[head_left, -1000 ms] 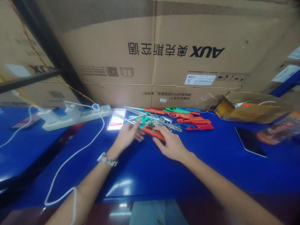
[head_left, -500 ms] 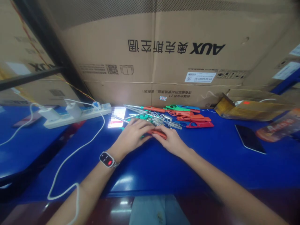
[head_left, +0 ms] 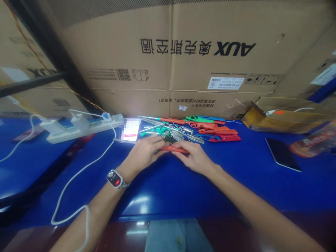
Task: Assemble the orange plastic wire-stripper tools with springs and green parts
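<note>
A red stick lighter is held level between my two hands, low over the blue tabletop. My left hand is closed round its left part, and a thin metal barrel sticks out to the left past that hand. My right hand pinches the other end between thumb and fingers. Just beyond the fingertips lies a dark, yellowish piece, too blurred to name. Behind the hands is a pile of metal lighter parts and green pieces. Red lighter bodies lie to the right.
A lit phone lies left of the parts, beside a white power strip with a trailing cable. A dark phone, a bottle-like package and an open carton are at right. Large cardboard stands behind.
Both hands have spread slightly, showing more of the red lighter between them. Its metal barrel has swung down toward level on the left. The dark piece near the fingertips now shows.
</note>
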